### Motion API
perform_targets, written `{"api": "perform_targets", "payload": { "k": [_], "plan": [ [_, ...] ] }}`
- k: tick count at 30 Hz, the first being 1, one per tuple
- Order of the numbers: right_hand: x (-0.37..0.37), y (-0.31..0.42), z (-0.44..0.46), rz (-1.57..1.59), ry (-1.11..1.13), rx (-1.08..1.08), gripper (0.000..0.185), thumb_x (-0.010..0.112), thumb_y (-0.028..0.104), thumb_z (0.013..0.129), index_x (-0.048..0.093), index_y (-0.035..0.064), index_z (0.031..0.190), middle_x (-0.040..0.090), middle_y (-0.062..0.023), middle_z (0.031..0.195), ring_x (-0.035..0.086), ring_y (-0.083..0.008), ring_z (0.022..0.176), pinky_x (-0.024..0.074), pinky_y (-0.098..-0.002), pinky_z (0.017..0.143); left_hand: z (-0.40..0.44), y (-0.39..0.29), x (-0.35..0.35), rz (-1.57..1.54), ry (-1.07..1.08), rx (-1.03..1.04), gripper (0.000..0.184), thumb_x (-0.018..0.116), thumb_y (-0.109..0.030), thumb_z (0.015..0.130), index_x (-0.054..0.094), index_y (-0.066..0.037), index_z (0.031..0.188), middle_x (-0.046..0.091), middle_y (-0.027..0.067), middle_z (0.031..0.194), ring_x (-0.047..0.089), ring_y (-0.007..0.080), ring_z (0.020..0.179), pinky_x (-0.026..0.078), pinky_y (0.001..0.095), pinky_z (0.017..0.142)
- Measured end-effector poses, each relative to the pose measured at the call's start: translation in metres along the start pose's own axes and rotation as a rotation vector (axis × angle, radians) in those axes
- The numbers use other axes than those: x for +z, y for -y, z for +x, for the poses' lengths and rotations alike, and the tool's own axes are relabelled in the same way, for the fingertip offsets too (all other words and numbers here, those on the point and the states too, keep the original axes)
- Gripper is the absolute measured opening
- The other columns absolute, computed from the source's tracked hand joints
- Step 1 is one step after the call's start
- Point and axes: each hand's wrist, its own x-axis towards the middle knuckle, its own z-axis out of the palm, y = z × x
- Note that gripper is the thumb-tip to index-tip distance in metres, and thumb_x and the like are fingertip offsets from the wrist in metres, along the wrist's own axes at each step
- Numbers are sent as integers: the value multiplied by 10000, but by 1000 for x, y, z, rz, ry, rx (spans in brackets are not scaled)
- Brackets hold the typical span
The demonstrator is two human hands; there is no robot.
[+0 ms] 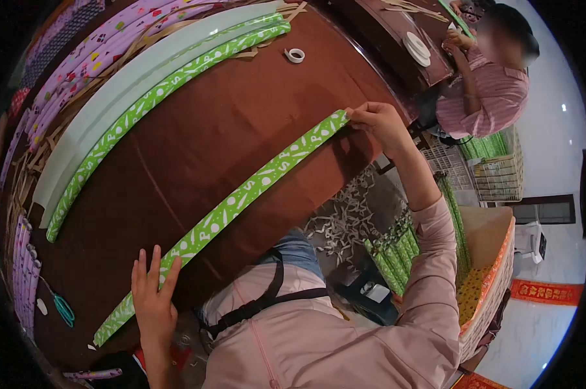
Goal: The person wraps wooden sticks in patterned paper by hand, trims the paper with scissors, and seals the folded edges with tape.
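Note:
A long, narrow green roll with white lettering and vegetable shapes lies slantwise across the brown-covered table. At its upper right end, the thumb and fingers of my right hand pinch the tip. My left hand rests near the lower end, fingers stretched out and apart, with fingertips over the roll. Farther back lies another green patterned length, beside a pale sheet. A small roll of white tape stands past the far end of the roll.
Purple patterned rolls lie along the back left. Teal-handled scissors are at the left edge. A co-worker sits at another table at upper right. Green rolls, paper strips and a lined basket are on my right.

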Motion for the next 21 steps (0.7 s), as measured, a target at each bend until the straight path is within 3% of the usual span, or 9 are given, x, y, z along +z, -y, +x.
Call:
{"api": "perform_targets", "payload": {
  "k": [8, 13, 21],
  "plan": [
    [2, -9, 1, 22, -28, -78, 172, 731, 149, 881, 667, 4, 814, 663, -25, 814, 584, -92, 753, 463, -240, 728, -1, 3, 7, 80, -43, 6, 690, 457, 140, 757, 582, -184, 1353, 430, 146, 1496, 348, 427, 1399, 289, 567, 1133],
    [-4, -15, 5, -29, 32, -180, 97, 690, 78, 895, 674, -18, 897, 692, -68, 934, 629, -106, 907, 472, -234, 826, 2, 2, 3, 67, -28, 1, 690, 454, 141, 760, 581, -185, 1354, 426, 145, 1500, 342, 425, 1404, 280, 567, 1140],
    [1, -10, 0, -17, 6, -142, 80, 685, 56, 890, 674, -23, 883, 690, -67, 941, 630, -107, 905, 479, -234, 829, 1, 8, 10, 89, -37, 20, 704, 446, 150, 750, 586, -196, 1347, 426, 143, 1502, 340, 430, 1405, 276, 583, 1137]
  ]
}}
